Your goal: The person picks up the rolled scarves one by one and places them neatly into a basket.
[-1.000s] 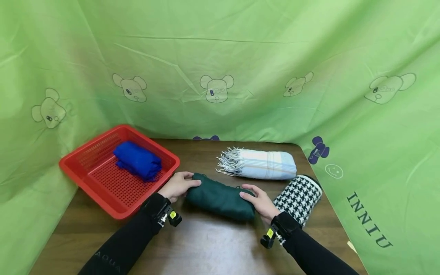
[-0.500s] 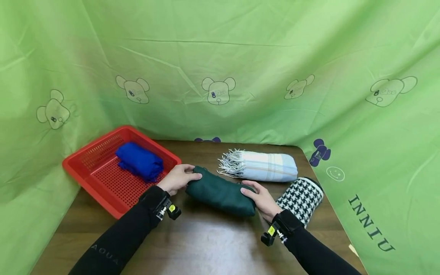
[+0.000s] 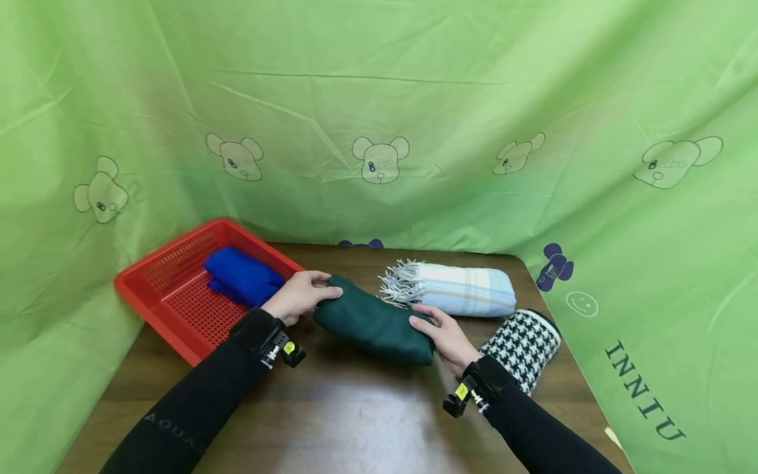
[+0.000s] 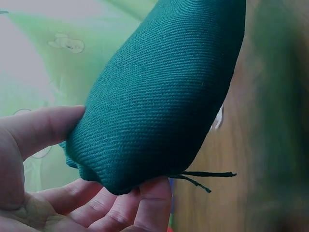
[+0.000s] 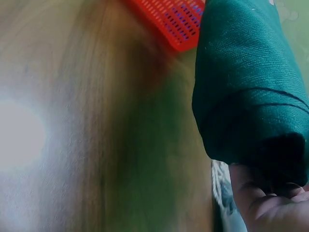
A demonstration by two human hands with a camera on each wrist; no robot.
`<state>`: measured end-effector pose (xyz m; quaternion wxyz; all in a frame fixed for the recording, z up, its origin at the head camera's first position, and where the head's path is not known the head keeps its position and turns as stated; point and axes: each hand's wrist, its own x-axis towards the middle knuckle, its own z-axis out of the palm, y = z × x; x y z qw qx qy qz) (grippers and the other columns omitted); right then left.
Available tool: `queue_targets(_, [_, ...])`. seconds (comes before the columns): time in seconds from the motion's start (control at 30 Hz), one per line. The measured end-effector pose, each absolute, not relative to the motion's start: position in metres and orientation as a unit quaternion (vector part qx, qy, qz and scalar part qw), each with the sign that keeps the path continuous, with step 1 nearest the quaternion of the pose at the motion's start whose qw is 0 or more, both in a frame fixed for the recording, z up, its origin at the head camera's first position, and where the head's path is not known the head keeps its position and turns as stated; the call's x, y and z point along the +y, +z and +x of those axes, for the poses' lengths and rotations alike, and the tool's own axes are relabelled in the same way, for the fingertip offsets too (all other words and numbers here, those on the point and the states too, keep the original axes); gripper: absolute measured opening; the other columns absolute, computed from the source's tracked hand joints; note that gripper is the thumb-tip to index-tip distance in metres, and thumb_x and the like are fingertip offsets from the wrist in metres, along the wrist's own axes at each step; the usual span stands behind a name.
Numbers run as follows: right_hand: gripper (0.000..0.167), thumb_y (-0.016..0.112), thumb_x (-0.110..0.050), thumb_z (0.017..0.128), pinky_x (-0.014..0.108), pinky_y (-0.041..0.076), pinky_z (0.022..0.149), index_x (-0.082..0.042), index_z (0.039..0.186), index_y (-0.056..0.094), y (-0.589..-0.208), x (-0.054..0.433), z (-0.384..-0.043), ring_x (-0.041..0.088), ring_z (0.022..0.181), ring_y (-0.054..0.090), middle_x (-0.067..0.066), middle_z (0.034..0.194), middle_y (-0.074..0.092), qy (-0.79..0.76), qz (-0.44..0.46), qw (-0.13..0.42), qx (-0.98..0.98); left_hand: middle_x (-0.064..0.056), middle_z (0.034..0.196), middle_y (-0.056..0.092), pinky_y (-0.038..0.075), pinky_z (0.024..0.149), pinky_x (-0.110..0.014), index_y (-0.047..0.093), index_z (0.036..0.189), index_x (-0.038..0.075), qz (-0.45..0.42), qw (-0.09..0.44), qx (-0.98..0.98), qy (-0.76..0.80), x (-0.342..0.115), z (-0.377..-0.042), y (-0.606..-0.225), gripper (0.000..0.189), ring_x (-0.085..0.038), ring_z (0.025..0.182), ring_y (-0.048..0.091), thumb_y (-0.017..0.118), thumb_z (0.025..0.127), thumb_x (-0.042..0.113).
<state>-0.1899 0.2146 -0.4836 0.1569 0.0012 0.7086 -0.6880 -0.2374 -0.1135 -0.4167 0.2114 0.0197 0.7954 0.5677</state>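
Note:
A rolled dark green scarf (image 3: 373,322) spans the space between both hands, tilted up at its left end. My left hand (image 3: 299,294) holds that end with thumb on top and fingers beneath. My right hand (image 3: 447,336) grips the other end, thumb over the front. In the left wrist view the scarf's ribbed weave (image 4: 154,96) fills the middle, and thin loose strands (image 4: 207,175) hang out near the fingertips. The right wrist view shows the scarf's open rolled end (image 5: 282,150) above the fingers, with the wooden table below.
A red perforated basket (image 3: 192,306) stands at the left, holding a blue cloth roll (image 3: 245,276). Behind the right hand lies a fringed white and light-blue plaid scarf (image 3: 468,289). A black-and-white houndstooth roll (image 3: 521,349) rests beside the right forearm. Green curtain (image 3: 379,99) encloses the table (image 3: 367,421).
Both hands have raised the green scarf and shifted it slightly to the left, toward the basket. The left end has come up more. The head view has turned slightly.

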Motion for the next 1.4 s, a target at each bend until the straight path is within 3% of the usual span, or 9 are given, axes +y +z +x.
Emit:
queue_targets(0.2, [0.059,0.062,-0.019,0.11,0.026,0.057,0.096,0.003,0.161,0.04,-0.479,0.204,-0.195,0.013,0.115,0.067,0.026,0.154,0.052,-0.698,-0.002,0.167,0.697,-0.029,0.151,0.054,0.061,0.096,-0.041,0.039,0.16,-0.007,0.025,0.21,0.795,0.569,-0.124,-0.24,-0.408,0.068,-0.038,0.127,0.062,0.068,0.107,0.025])
queue_targets(0.5, [0.057,0.061,-0.018,0.11,0.025,0.055,0.099,0.004,0.16,0.041,-0.474,0.189,-0.202,0.012,0.119,0.065,0.024,0.164,0.042,-0.71,-0.013,0.168,0.684,-0.028,0.147,0.056,0.061,0.09,-0.036,0.039,0.16,-0.006,0.035,0.195,0.813,0.548,-0.139,-0.242,-0.393,0.068,-0.033,0.116,0.065,0.068,0.107,0.026])
queue_targets(0.8, [0.055,0.057,-0.016,0.112,0.028,0.057,0.098,0.002,0.161,0.039,-0.464,0.175,-0.207,0.012,0.117,0.066,0.024,0.158,0.047,-0.723,-0.02,0.184,0.665,-0.02,0.134,0.059,0.048,0.066,-0.026,0.038,0.162,-0.003,0.034,0.19,0.818,0.542,-0.155,-0.243,-0.378,0.072,-0.016,0.08,0.054,0.069,0.106,0.03])
queue_targets(0.93, [0.055,0.058,-0.016,0.112,0.028,0.057,0.097,0.002,0.16,0.04,-0.46,0.165,-0.208,0.012,0.115,0.067,0.023,0.158,0.048,-0.73,-0.019,0.185,0.658,-0.019,0.135,0.058,0.05,0.069,-0.027,0.036,0.163,-0.002,0.031,0.19,0.818,0.543,-0.163,-0.243,-0.373,0.074,-0.016,0.085,0.057,0.069,0.106,0.031])
queue_targets(1.13, [0.053,0.058,-0.014,0.111,0.028,0.058,0.096,0.001,0.159,0.043,-0.458,0.152,-0.212,0.013,0.116,0.067,0.023,0.159,0.048,-0.736,-0.021,0.183,0.651,-0.026,0.146,0.056,0.059,0.083,-0.03,0.033,0.165,-0.003,0.028,0.192,0.815,0.546,-0.175,-0.244,-0.367,0.075,-0.025,0.109,0.065,0.067,0.107,0.032])
queue_targets(1.4, [0.052,0.059,-0.015,0.111,0.028,0.059,0.094,0.0,0.159,0.044,-0.456,0.134,-0.216,0.014,0.115,0.068,0.023,0.155,0.054,-0.742,-0.023,0.189,0.643,-0.03,0.158,0.045,0.057,0.093,-0.034,0.028,0.166,-0.003,0.031,0.196,0.82,0.537,-0.19,-0.243,-0.356,0.077,-0.036,0.129,0.057,0.064,0.109,0.032])
